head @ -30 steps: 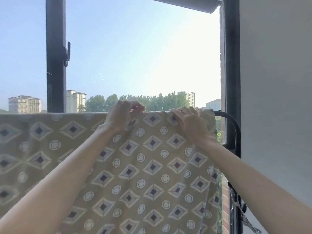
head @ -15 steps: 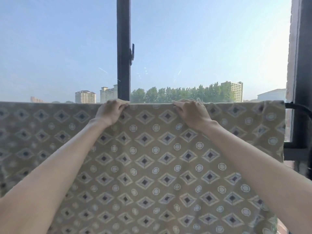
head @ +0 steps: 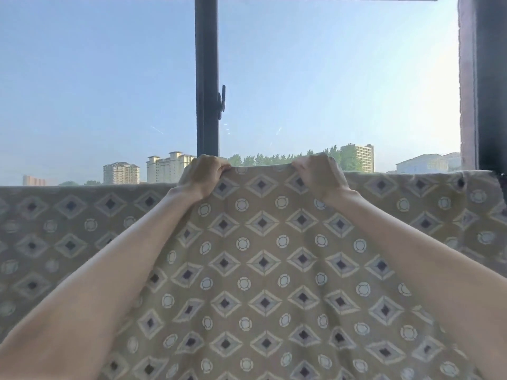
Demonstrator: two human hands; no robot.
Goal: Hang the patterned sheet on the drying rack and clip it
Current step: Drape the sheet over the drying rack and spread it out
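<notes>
The patterned sheet is the biggest thing here. It hangs in front of the window and runs from the left side of the view almost to the right side. Its top edge lies in a nearly straight line, so it is probably draped over a bar of the drying rack, with the rest falling down toward the person.

The middle part of the top edge sits higher than the parts on each side. That is because two hands hold it up there. The left hand is curled tight around the top edge, with its fingers bunched on the cloth. The right hand grips the top edge the same way, a little apart from the left one. My guess is that the hands lift the cloth to slide it or smooth it flat along the bar.

The rack is almost fully hidden under the sheet. Only a small dark bit shows at the far right, and it is hard to tell what it is. No clips can be seen. The bottom of the sheet is cut off.
</notes>
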